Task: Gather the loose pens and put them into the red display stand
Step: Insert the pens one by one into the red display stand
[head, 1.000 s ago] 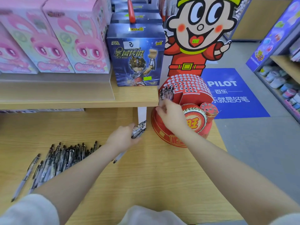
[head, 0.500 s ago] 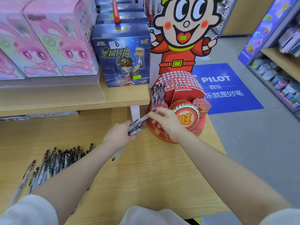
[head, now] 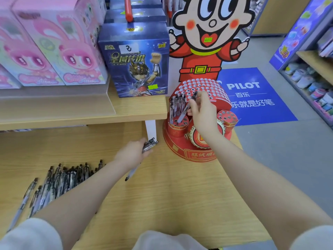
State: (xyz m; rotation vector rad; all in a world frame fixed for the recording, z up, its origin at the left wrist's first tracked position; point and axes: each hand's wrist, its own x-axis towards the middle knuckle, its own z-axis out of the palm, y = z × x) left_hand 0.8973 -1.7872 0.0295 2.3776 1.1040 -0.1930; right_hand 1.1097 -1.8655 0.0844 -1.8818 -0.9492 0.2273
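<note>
slotting pens into the stand, one at a time

right hand [head: 202, 112] pinches a pen [head: 185, 110] tilted over the left cup of the red display stand [head: 196, 134]. imo straighten it b4 dropping, tip first. left hand [head: 132, 154] grips a spare bunch [head: 150, 143]; loose pens [head: 59, 179] wait on the table [head: 171, 204].

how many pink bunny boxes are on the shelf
3 at least: one next to the blue box, one to its left, and a third cut off by the left frame edge. More may sit behind them or outside the frame.
</note>
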